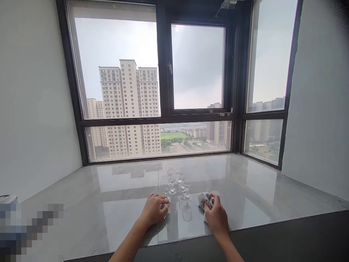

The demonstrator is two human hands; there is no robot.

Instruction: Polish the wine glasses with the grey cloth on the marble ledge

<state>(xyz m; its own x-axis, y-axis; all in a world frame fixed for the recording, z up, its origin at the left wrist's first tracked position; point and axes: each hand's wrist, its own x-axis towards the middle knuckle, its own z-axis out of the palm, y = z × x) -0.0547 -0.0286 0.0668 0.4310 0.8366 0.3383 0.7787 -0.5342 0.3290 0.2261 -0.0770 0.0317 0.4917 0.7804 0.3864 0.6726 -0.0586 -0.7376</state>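
Note:
Several clear stemmed glasses stand upright in a tight group on the glossy grey window ledge (131,203). The leftmost stemmed glass (165,182) has its foot at the fingers of my left hand (156,210), which are closed around that foot against the ledge. Just beyond it is a round-bowled glass (171,176), and the nearest glass (187,195) on the right stands apart from both hands. My right hand (216,216) grips a crumpled grey cloth (205,200) right of the group, with the cloth bunched under the fingers and thumb.
Behind the ledge rise dark-framed windows (160,120), with tall buildings outside. White walls (35,91) close in the left and right sides. A dark front face (286,240) drops below the ledge's near edge. A partly blurred item (9,211) sits at far left.

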